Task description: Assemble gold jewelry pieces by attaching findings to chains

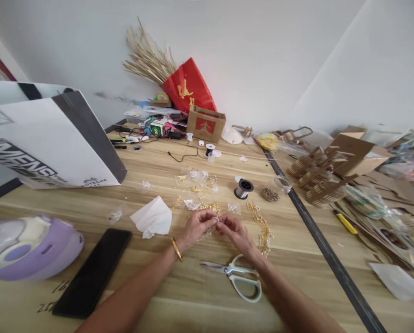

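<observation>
Silvery and very small, the piece [216, 218] we work on sits between our fingertips, in front of us and just over the tabletop [179, 300]. From the head view, our left hand [198, 225] pinches at it with thumb and forefinger, and our right hand [232, 227] meets it from the other side in a similar pinch; which of the two bears the firmer grip we cannot tell. A thin strand [204, 236] hangs below the left fingers, its far end too blurred to follow.

For work this fine, we judge it best to let one hand hold steady while the other makes small turns, with both wrists low for support. A light pinch should serve better than a hard squeeze, since so slight a part could slip or bend. The loose gold pieces [212, 206] lie just beyond our hands, so anything dropped there would be hard to pick out; working slightly nearer to us seems safer.

Scissors [227, 269] lie on our side of the hands, blades pointing left, with the right forearm close over the handles, so we should mind that sleeveless arm. To the right of our right hand rests a gold chain [264, 237], best left untangled from the strand.
</observation>
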Tool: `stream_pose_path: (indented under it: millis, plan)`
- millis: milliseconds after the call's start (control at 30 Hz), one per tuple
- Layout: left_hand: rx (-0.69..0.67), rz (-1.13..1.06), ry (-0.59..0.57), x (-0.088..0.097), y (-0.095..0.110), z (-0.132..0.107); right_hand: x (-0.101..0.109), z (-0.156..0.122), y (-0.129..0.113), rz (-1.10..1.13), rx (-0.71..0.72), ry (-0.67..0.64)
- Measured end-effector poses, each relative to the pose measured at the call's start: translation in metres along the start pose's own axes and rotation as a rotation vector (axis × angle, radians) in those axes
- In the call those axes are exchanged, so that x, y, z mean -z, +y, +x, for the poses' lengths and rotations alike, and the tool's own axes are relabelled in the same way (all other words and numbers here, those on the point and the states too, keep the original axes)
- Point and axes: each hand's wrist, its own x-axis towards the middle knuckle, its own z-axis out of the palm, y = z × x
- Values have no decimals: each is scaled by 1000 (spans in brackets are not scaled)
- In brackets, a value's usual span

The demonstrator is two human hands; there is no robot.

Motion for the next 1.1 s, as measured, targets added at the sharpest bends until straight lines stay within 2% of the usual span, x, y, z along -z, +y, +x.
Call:
stream_pose_path:
  millis: [167, 267, 433, 733, 867, 967, 1100]
  plan:
    - [-20, 101, -52, 2, -6, 1, -7, -3, 16, 278, -104, 35]
    - [31, 122, -101, 3, -4, 0, -7, -5, 16, 359, -116, 78]
    - [98, 174, -120, 5, 0, 1, -2, -4, 15, 471, -139, 122]
    - [92, 196, -160, 9, 2, 0, 1, -5, 18, 617, -131, 98]
    - [123, 204, -215, 7, 5, -2, 2, -4, 20, 655, -133, 95]
    - [169, 240, -254, 8, 4, -1, 3, -2, 20, 675, -130, 120]
    - [164, 330, -284, 11, 6, 0, 3, -1, 21, 679, -118, 179]
